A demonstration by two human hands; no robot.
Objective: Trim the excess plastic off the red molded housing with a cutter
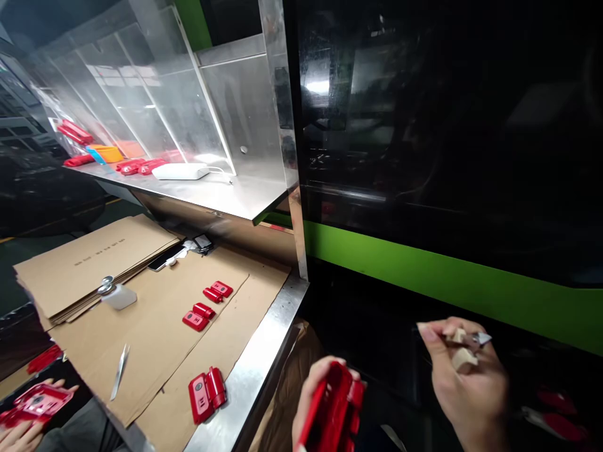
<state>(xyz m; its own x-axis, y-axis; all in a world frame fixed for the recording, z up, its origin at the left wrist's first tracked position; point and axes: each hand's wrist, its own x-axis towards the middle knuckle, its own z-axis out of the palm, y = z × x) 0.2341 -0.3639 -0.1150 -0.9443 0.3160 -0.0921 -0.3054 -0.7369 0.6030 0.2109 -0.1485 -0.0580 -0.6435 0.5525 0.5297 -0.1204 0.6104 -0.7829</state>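
Observation:
My left hand (313, 402) is wrapped round a red plastic part (334, 408), held upright low in the middle of the view, off the table's right edge. To its right my right hand (464, 376) is closed on a small metal blade tool (480, 339); tan wrappings cover two of its fingers. The tool's tip points right, away from the red part. Both hands hover over a dark space below the green machine band (424, 270).
A steel table (264, 351) covered with cardboard (155, 326) carries three red parts (206, 388), tweezers (119, 370) and a small bottle (115, 294). Another person's hands hold a red part (35, 405) at the lower left. A shelf (226, 194) behind holds a white device.

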